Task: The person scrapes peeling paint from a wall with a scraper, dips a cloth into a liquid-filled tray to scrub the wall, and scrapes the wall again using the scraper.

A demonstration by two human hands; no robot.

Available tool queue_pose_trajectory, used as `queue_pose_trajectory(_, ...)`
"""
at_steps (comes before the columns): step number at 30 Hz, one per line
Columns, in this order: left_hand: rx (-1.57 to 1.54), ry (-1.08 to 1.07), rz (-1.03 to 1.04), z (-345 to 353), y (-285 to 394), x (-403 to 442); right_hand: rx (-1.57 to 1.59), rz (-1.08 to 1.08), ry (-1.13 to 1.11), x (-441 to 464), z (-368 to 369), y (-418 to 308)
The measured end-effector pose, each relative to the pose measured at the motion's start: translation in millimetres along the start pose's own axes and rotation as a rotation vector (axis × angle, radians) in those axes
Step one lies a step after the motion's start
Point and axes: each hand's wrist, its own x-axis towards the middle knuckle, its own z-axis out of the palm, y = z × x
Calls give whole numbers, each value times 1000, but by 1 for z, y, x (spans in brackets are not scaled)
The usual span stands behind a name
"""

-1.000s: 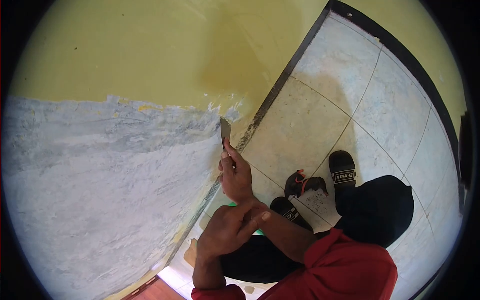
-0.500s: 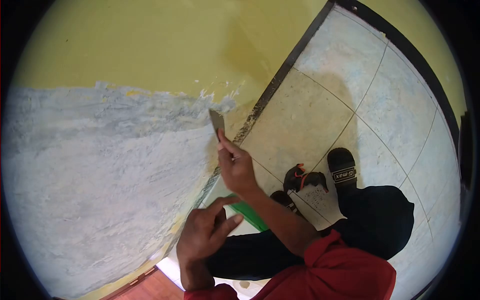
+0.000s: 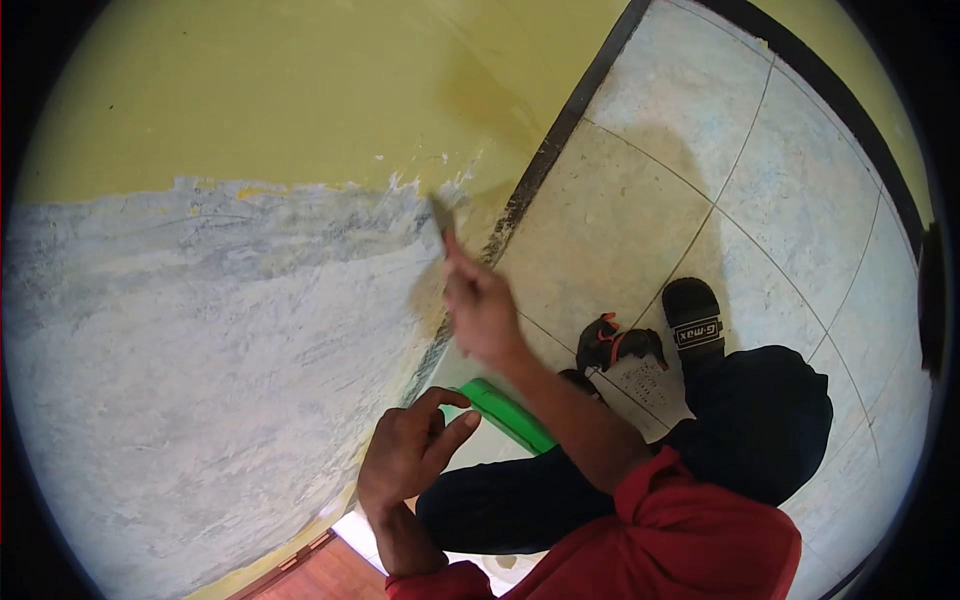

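Note:
My right hand [image 3: 480, 305] is closed on the handle of a scraper [image 3: 441, 218], whose blade lies by the ragged edge between the yellow paint [image 3: 300, 100] and the grey-white wall surface [image 3: 220, 370]. My left hand [image 3: 405, 450] is below it, near the lower wall, thumb and index finger apart and the other fingers curled, with nothing visible in it. Just beyond its fingertips is a long green object [image 3: 510, 417]; whether they touch it is unclear.
A dark baseboard [image 3: 570, 115] borders the pale floor tiles [image 3: 610, 220]. My foot wears a black sandal [image 3: 693, 318]; beside it lies a black item with orange trim [image 3: 615, 345]. Reddish-brown flooring [image 3: 335, 572] shows at the bottom.
The scraper and my right hand have risen slightly along the wall. My left hand has come away from my right forearm and moved left, and more of the green object shows.

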Motion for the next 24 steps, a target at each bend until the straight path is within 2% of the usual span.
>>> queue_pose_trajectory(1, 12, -11, -3, 0, 4, 3, 11, -150, 30, -5, 16, 13)
queue_pose_trajectory(2, 28, -21, -6, -1, 7, 7, 13, -154, 33, 6, 9, 24)
queue_pose_trajectory(5, -5, -56, -90, 0, 9, 3, 178, 243, 23, 28, -19, -27)
queue_pose_trajectory(9, -20, -40, -37, -3, 12, -2, 89, 87, -40, 4, -9, -2)
queue_pose_trajectory(12, -7, -26, -94, 0, 10, 4, 112, 90, 39, 34, -24, 2)
queue_pose_trajectory(13, -4, -32, -107, 3, 7, 0, 187, 177, 42, 38, -28, -13)
queue_pose_trajectory(14, 5, -22, -78, 4, 4, -1, 192, 171, 44, 31, -27, -15)
queue_pose_trajectory(17, 0, 7, -36, 4, 3, 6, 117, 225, -51, 18, -25, -11)
queue_pose_trajectory(20, -20, 23, -68, 4, 5, 9, -39, 47, 51, 46, -34, 21)
queue_pose_trajectory(21, -34, 19, -96, 5, 5, 7, 141, 207, 58, 50, -41, -14)
queue_pose_trajectory(22, -28, 22, -79, 4, 5, 8, 144, 189, 63, 47, -40, -12)
queue_pose_trajectory(24, -4, -19, -40, 4, 9, 5, 30, 245, -73, 22, -37, 2)
